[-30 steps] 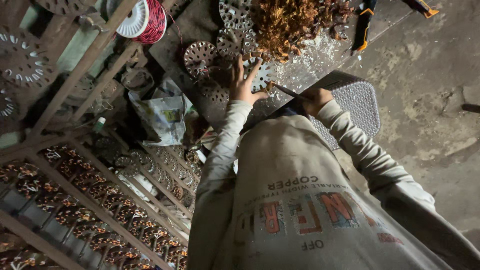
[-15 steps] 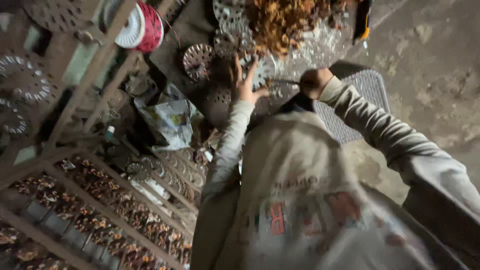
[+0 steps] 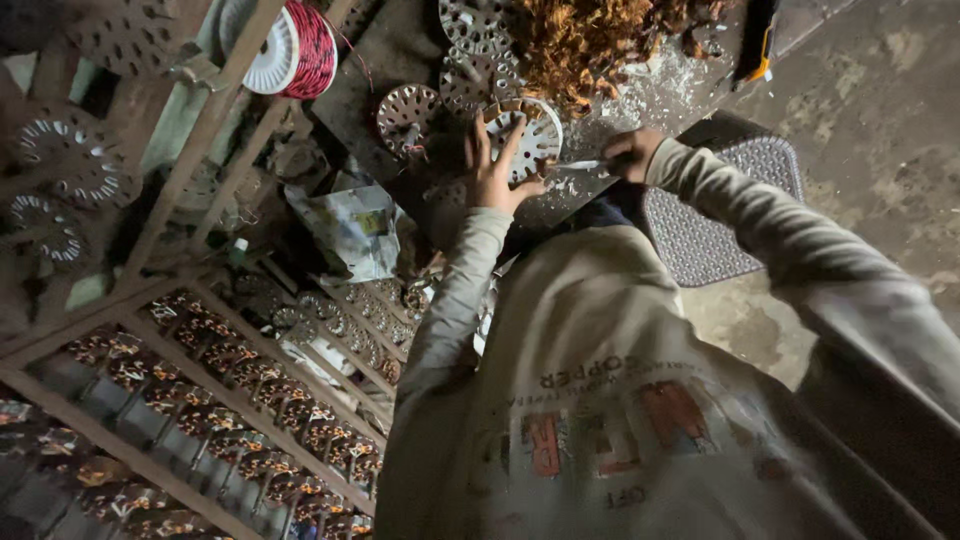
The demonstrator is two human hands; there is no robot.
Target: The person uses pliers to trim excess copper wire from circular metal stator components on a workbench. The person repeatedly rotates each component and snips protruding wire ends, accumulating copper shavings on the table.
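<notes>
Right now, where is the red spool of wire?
In the head view the red spool of wire sits at the top left, behind a slanted wooden rack bar, left of the left hand.

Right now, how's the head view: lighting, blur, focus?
Head view: dim, warm light, deep shadow over the racks at left; left hand and slotted metal disc read fairly sharp; right hand holds a thin tool, slightly soft; the sweater up close is blurred; wide-angle tilt skews the frame; no strong glare.
</notes>
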